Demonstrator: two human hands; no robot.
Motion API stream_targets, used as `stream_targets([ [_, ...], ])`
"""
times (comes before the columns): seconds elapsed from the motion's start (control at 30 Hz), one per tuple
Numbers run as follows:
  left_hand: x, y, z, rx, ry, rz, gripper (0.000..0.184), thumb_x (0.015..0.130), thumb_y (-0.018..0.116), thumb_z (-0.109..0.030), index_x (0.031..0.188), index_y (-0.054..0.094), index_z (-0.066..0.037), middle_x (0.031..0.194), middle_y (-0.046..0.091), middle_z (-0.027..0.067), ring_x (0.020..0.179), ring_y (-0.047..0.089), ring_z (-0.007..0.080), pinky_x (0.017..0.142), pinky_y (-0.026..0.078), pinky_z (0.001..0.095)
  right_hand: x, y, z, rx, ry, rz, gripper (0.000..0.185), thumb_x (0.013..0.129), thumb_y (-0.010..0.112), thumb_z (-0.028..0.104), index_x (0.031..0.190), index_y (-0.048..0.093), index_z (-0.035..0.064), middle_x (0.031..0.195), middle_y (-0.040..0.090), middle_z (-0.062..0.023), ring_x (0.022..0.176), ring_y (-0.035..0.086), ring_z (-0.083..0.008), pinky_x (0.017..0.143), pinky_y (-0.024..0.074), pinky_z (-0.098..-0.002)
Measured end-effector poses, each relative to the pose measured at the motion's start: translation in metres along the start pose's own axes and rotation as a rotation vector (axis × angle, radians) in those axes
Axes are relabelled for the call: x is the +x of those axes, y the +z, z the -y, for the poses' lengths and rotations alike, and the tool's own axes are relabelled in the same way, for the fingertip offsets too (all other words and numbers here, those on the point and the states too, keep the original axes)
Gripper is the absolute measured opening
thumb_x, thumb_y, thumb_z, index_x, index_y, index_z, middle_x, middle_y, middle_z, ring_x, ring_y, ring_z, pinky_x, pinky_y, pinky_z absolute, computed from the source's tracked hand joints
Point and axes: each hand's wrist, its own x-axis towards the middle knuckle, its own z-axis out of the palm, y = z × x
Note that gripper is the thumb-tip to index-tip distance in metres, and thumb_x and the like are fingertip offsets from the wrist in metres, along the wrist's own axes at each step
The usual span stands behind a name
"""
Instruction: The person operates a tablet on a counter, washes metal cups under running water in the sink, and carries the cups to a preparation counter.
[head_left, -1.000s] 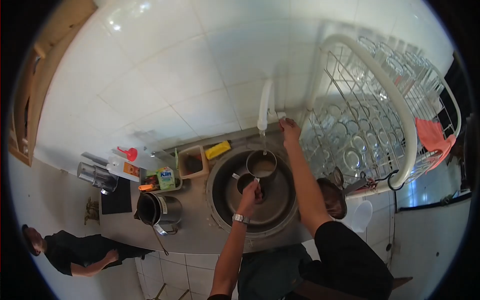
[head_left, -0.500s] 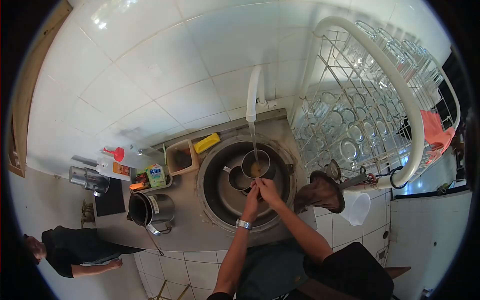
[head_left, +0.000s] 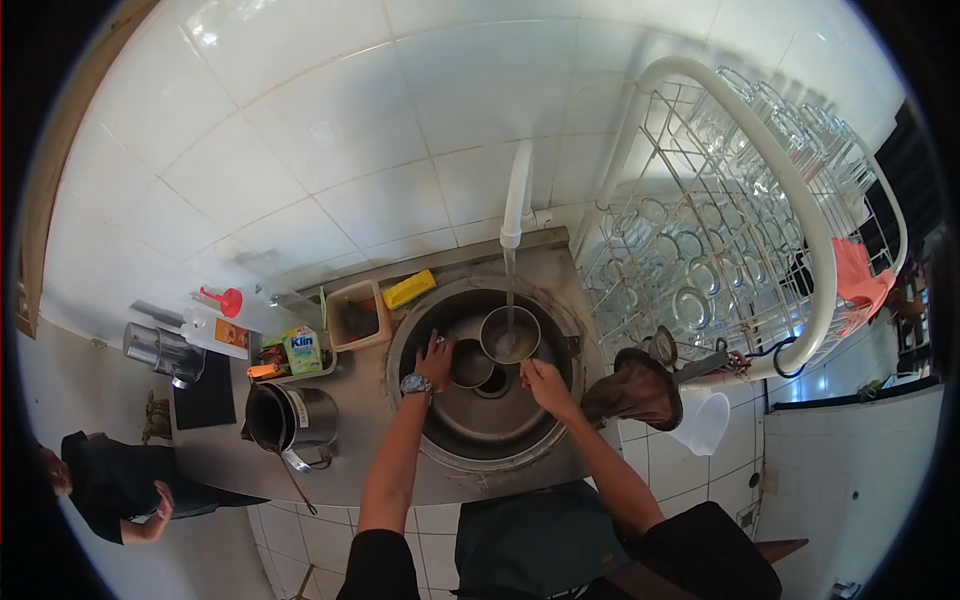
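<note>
Water runs from the white faucet [head_left: 512, 232] into a metal mug [head_left: 510, 345], which holds cloudy liquid. My right hand [head_left: 545, 385] is closed around the mug's handle and keeps it under the stream. Low in the round sink [head_left: 478, 440], a second metal cup [head_left: 473, 360] stands beside the first. My left hand [head_left: 434, 362], with a watch at the wrist, is at the sink's left side next to this second cup. Its fingers look stretched out; whether they touch the cup's handle I cannot tell.
Left on the counter are a steel pitcher [head_left: 300, 418], a plastic container [head_left: 358, 316], a yellow sponge [head_left: 409, 289] and a detergent packet [head_left: 303, 350]. A glass-filled wire rack [head_left: 690, 235] and a brown cloth strainer [head_left: 640, 390] flank the sink's right. Another person [head_left: 110, 480] stands far left.
My left hand has let go near the mug's handle and moved left to beside the second cup. My right hand still holds the mug under the water. The other person's hand has risen.
</note>
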Motion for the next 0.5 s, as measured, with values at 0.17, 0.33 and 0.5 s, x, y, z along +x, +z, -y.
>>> stream_targets([
  [0.17, 0.003, 0.021, 0.021, -0.003, -0.086, 0.235, 0.077, 0.076, 0.076, -0.015, 0.139, 0.033, -0.002, 0.133, 0.051, 0.0217, 0.137, 0.036, 0.0355, 0.107, 0.038, 0.0531, -0.007, -0.017, 0.020, -0.139, -0.033, -0.024, 0.037, 0.101, 0.049, 0.029, 0.078, 0.055, 0.0012, 0.064, 0.053, -0.0015, 0.060, 0.049, -0.0094, 0.057, 0.0400, -0.0278],
  [0.33, 0.000, 0.105, 0.025, -0.825, -0.486, 0.325, 0.070, 0.084, 0.070, -0.024, 0.137, 0.032, 0.001, 0.116, 0.059, 0.0220, 0.099, 0.063, 0.0303, 0.081, 0.055, 0.0468, 0.001, -0.029, 0.042, -0.286, -0.128, -0.083, 0.034, 0.098, 0.053, 0.027, 0.078, 0.057, 0.0000, 0.063, 0.055, -0.0086, 0.058, 0.054, -0.0180, 0.057, 0.0419, -0.0322],
  [0.5, -0.021, 0.052, -0.065, -1.729, -0.671, 0.146, 0.050, 0.095, 0.053, -0.019, 0.136, 0.033, 0.002, 0.112, 0.059, 0.0150, 0.081, 0.064, 0.0221, 0.062, 0.058, 0.0385, 0.007, -0.048, 0.094, -0.509, -0.291, -0.120, 0.028, 0.095, 0.057, 0.020, 0.078, 0.059, -0.0031, 0.067, 0.060, -0.0203, 0.060, 0.061, -0.0358, 0.057, 0.0436, -0.0408],
])
